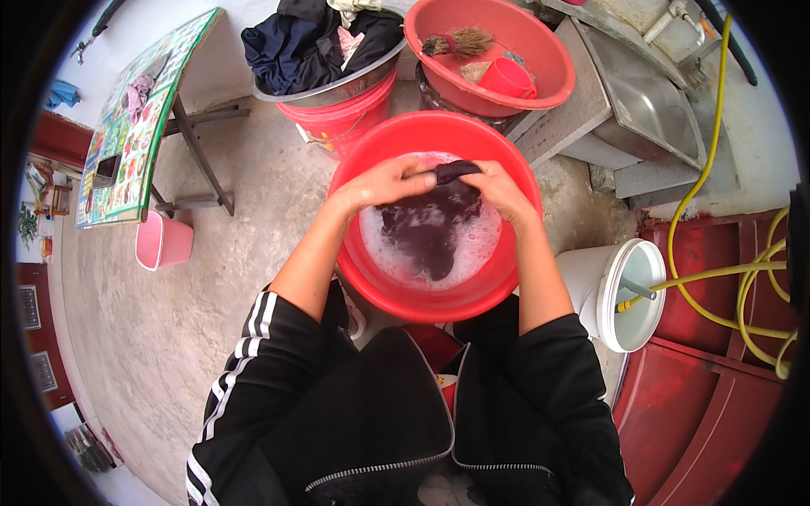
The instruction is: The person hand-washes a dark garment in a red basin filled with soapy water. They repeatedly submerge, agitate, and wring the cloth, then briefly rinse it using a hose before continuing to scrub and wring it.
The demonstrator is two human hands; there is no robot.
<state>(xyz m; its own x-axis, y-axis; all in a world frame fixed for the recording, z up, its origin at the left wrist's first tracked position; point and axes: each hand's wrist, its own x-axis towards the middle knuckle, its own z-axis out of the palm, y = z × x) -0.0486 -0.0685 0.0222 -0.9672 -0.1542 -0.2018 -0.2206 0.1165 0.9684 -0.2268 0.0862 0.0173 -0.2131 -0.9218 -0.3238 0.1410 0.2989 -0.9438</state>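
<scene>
A large red basin (354, 268) in front of me holds foamy water (390, 263). Dark wet cloth (430, 228), perhaps a garment, lies partly under the suds. My left hand (390, 181) grips a bunched part of it above the water. On the other side my right hand (499, 191) is closed on the same raised fold, with the thumb along its top. The fold stretches between the two hands, close together near the basin's middle. Some fingertips of both hands are hidden behind the cloth.
A metal basin of dark clothes (291, 55) rests on a red bucket (342, 114). Another red basin (540, 63) holds a brush (464, 42) and red scoop (509, 78). To the right are a sink (645, 93), white bucket (582, 282) and yellow hose (688, 202); a table (152, 110) stands left.
</scene>
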